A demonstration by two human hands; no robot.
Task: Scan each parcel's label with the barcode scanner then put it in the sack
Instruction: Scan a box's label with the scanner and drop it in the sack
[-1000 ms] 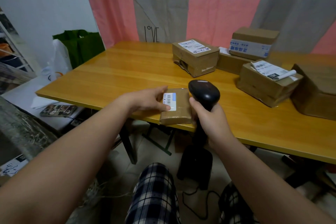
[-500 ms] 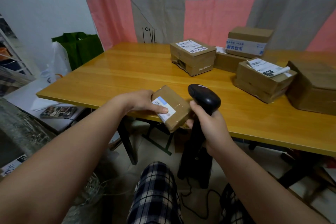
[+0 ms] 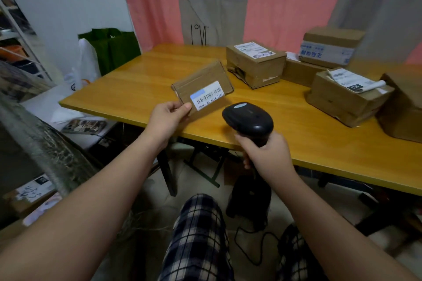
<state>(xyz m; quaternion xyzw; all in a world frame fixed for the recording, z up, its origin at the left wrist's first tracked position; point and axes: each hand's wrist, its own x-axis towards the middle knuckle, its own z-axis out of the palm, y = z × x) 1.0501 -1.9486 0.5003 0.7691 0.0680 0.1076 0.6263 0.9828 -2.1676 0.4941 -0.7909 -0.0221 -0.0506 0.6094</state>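
Evidently early: the left hand pinches one parcel, the right hand grips the scanner; four boxes wait.

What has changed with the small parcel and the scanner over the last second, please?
The left hand lifted the small parcel off the front edge of the table and tipped it up, so its label now faces the person; it pinches the parcel's lower corner. The right hand kept its grip on the scanner, now apart from the parcel. The other parcels stayed put.
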